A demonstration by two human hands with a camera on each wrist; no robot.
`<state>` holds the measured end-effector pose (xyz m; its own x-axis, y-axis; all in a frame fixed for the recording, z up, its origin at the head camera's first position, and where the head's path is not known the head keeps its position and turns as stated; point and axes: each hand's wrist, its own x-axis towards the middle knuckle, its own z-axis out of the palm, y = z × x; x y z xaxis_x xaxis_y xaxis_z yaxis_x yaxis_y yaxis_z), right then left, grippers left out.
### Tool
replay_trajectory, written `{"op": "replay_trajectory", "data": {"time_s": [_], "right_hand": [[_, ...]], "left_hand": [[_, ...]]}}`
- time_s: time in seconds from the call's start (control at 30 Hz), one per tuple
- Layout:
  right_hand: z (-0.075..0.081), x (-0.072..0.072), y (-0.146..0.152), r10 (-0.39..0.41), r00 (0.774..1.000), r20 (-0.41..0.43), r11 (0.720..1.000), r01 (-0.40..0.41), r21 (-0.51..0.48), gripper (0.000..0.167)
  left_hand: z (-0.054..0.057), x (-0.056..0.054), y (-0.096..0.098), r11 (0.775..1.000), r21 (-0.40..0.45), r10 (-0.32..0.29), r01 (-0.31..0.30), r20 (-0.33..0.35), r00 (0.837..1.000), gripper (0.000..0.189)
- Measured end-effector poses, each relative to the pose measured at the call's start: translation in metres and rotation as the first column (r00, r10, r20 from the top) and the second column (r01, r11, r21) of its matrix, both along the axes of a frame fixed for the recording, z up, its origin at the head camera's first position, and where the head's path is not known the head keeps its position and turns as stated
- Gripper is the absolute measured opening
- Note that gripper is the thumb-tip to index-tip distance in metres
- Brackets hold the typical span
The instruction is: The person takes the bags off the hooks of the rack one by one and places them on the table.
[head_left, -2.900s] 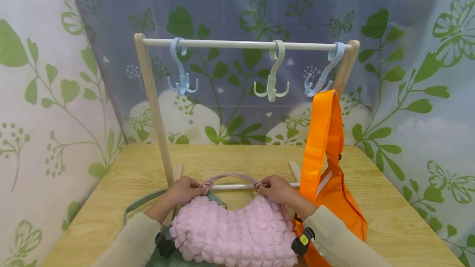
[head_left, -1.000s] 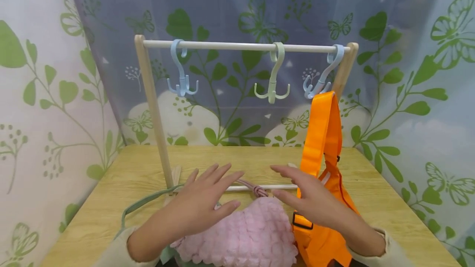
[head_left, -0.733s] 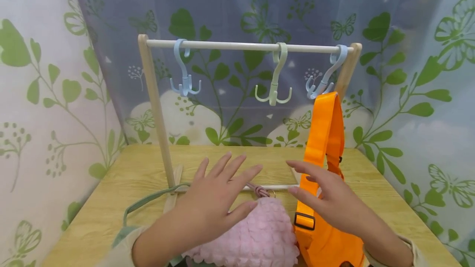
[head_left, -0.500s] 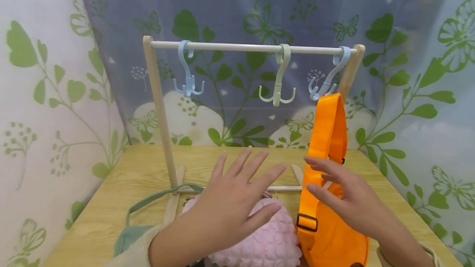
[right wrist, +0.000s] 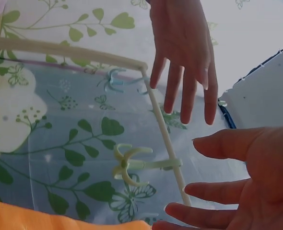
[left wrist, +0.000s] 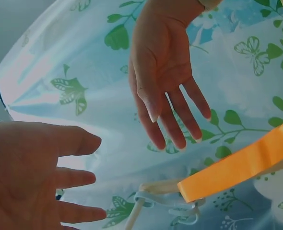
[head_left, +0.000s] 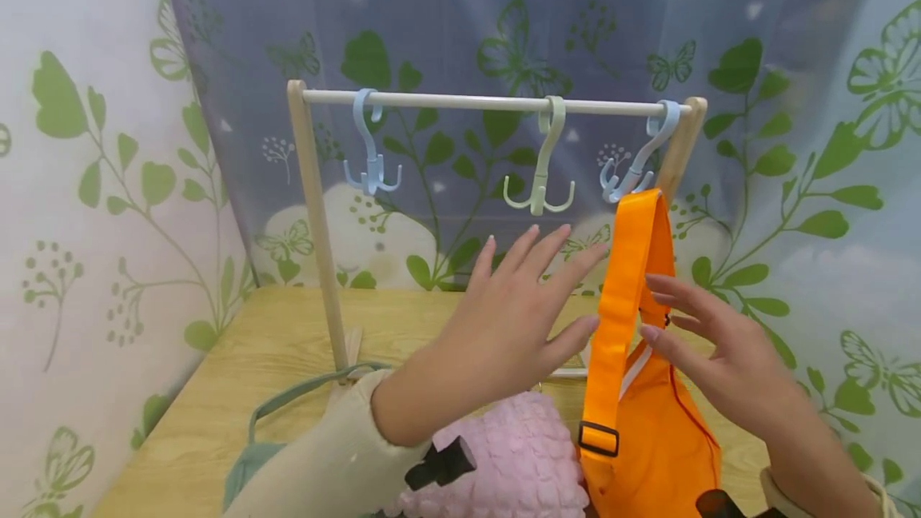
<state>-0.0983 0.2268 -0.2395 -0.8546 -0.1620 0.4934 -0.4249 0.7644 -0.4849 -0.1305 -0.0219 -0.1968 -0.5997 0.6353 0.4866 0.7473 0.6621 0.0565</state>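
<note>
My left hand [head_left: 514,314] is in the air with its fingers spread, just left of the orange bag's strap [head_left: 616,310]. On the strap's other side my right hand [head_left: 727,358] is raised with its fingers loosely extended. Neither hand holds anything. The strap hangs from the right blue hook [head_left: 633,174], and the orange bag's body [head_left: 655,454] slopes down below it. A puffy pink bag [head_left: 518,454] lies in front, partly hidden by my left forearm. In the left wrist view my left palm [left wrist: 24,177] and right hand [left wrist: 163,60] face each other with a gap between.
A white rail [head_left: 460,101] on wooden posts [head_left: 316,230] also carries a left blue hook [head_left: 372,166] and a green hook [head_left: 540,182], both without bags. A green bag [head_left: 248,462] with its strap lies at the left of the wooden table [head_left: 194,422].
Earlier both hands pinched the pink bag's handle ends. They let go, opened, and have since risen and moved right to either side of the orange strap. The pink bag stays low in front.
</note>
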Motion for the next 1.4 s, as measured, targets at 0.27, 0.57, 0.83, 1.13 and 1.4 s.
{"op": "replay_trajectory", "data": {"time_s": [0.27, 0.57, 0.83, 1.13, 1.4], "right_hand": [[0.018, -0.025, 0.011, -0.072, 0.993, 0.091, 0.997, 0.076, -0.035, 0.06], [0.027, -0.059, 0.025, -0.191, 0.963, 0.188, 0.973, 0.211, -0.091, 0.072], [0.033, -0.083, 0.034, -0.212, 0.932, 0.296, 0.946, 0.272, -0.177, 0.084], [0.039, -0.105, 0.049, -0.258, 0.919, 0.299, 0.942, 0.307, -0.131, 0.086], [0.034, -0.12, 0.054, -0.2, 0.909, 0.367, 0.962, 0.253, -0.104, 0.086]], "left_hand": [[0.017, -0.029, 0.02, 0.996, 0.062, 0.063, -0.061, -0.031, 0.998, 0.06], [0.032, -0.064, 0.032, 0.989, 0.132, 0.079, -0.067, -0.094, 0.992, 0.055], [0.055, -0.088, 0.051, 0.982, 0.151, 0.138, -0.11, -0.189, 0.972, 0.054], [0.083, -0.118, 0.085, 0.983, 0.082, 0.179, -0.163, -0.257, 0.95, 0.057], [0.086, -0.136, 0.118, 0.974, -0.02, 0.21, -0.224, -0.264, 0.941, 0.063]]}}
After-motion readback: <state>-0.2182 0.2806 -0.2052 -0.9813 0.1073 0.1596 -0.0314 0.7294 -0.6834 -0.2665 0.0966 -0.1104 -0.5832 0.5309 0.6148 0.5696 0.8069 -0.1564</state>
